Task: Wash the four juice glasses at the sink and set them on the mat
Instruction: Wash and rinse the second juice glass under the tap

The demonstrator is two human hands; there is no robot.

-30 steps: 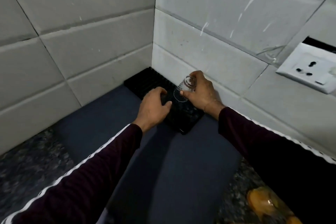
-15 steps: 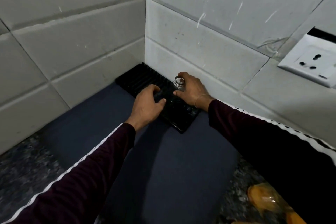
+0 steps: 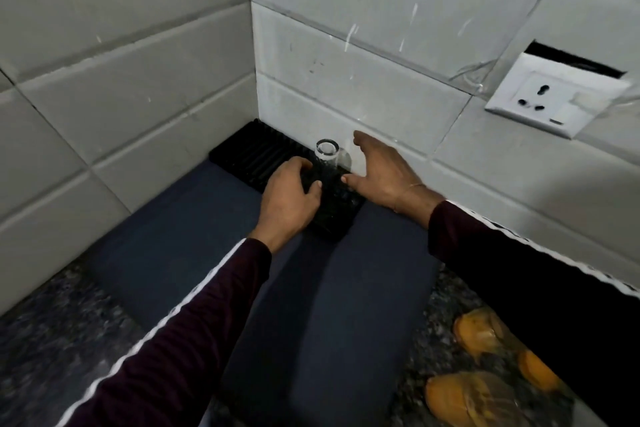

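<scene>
Glass (image 3: 327,160) upright on black ribbed mat (image 3: 256,158), frame centre, in tiled corner. Right hand (image 3: 379,172) just right of glass, fingers spread, holding nothing. Left hand (image 3: 290,193) resting on mat left of glass, fingers loosely curled, gripping nothing. Socket (image 3: 554,100) upper right. Blue cloth (image 3: 311,288) over speckled surface (image 3: 52,340).

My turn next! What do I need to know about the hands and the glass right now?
Right hand: open, fingers spread beside the glass, not gripping it.
Left hand: fingers curled, resting on the black mat.
Juice glass: standing on the mat, near the wall corner.
Done: one glass is set down on the mat.
Left: only this one glass is in view, so three more need washing and placing; the sink is out of sight.
</scene>
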